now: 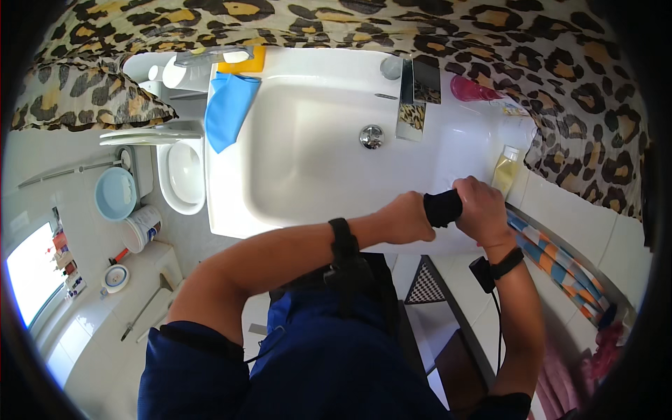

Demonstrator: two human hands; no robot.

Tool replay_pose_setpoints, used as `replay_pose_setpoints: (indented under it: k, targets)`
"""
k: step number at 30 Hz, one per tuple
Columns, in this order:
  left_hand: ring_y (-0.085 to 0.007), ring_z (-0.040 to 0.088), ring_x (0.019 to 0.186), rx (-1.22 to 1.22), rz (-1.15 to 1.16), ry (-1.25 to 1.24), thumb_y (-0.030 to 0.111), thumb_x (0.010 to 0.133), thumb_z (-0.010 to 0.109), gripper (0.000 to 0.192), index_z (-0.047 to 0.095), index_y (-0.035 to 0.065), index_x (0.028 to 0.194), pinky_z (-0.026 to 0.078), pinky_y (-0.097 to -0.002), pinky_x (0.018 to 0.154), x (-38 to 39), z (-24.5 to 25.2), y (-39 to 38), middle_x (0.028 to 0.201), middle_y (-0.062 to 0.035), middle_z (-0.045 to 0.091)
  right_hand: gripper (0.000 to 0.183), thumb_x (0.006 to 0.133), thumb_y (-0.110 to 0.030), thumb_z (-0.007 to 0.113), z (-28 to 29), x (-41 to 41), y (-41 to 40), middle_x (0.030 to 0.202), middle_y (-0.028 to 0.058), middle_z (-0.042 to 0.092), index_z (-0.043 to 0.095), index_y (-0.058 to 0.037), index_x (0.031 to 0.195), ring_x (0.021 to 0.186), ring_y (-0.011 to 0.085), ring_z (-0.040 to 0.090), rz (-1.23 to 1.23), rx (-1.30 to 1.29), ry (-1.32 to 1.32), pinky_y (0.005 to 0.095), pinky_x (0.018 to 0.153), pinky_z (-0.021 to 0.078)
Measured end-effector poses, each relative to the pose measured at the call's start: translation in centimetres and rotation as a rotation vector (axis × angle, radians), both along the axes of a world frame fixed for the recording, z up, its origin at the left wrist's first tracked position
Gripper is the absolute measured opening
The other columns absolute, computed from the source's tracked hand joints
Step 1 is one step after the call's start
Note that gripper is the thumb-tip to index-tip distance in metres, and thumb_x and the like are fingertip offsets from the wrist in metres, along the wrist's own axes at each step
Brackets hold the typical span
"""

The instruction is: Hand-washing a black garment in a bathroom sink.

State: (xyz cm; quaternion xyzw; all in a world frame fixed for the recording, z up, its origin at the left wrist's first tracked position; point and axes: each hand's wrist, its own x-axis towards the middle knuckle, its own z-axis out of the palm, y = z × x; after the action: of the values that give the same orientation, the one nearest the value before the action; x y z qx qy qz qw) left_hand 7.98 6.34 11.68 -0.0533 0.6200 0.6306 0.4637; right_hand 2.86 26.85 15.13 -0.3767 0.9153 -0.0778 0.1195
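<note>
A small black cloth (443, 208) is stretched between my two fists over the front right part of a white sink (325, 199). My left hand (409, 218) grips its left end, and my right hand (479, 207) its right end. Behind my hands are the round chrome drain (371, 136) and a flat mirror-like faucet (411, 121). A bottle of yellow liquid (505, 170) stands just beyond my right hand. At the sink's left edge hangs a light blue cloth (230, 110).
A leopard-print curtain (336, 23) hangs along the far side. A pink bottle (472, 89) lies at the back right. To the left are a white toilet (181, 176), a blue basin (115, 194) and a white bucket (140, 228). A checkered towel (562, 262) hangs on the right.
</note>
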Motion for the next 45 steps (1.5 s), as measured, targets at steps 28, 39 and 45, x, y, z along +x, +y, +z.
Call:
replay_pose_setpoints:
  k: [28,39,45]
  targets:
    - [-0.013,0.046,0.046,0.843,0.388,-0.621,-0.001,0.07,0.062,0.007,0.056,0.0004,0.073,0.027,-0.0261,0.04,1.3,0.5,2.8,0.057,-0.0068,0.05,0.026,0.069,-0.005,0.073,0.3,-2.4,-0.8,0.075,0.0061,0.058,0.057,-0.009,0.09,0.063,0.0272,0.061,-0.086,-0.291,0.084,0.0368,0.056,0.0489]
    - [-0.0131,0.046,0.045,0.702,0.307,-0.63,0.001,0.07,0.065,0.012,0.054,0.0037,0.067,0.03,-0.0266,0.04,2.5,-2.9,3.0,0.057,-0.0055,0.051,0.028,0.071,-0.005,0.072,-4.2,0.2,1.1,0.085,0.009,0.065,0.06,-0.0069,0.096,0.074,0.0298,0.065,-0.154,-0.267,0.03,0.0384,0.062,0.0512]
    - [-0.0153,0.053,0.05,0.135,-0.218,-0.342,0.014,0.066,0.078,0.028,0.063,-0.0001,0.086,0.039,-0.0281,0.043,0.3,-4.2,-1.7,0.067,-0.0075,0.06,0.063,0.068,0.003,0.066,-3.0,3.4,-1.5,0.11,0.0076,0.064,0.06,-0.0159,0.128,0.087,0.0284,0.064,0.001,-0.135,-0.127,0.0381,0.072,0.0534]
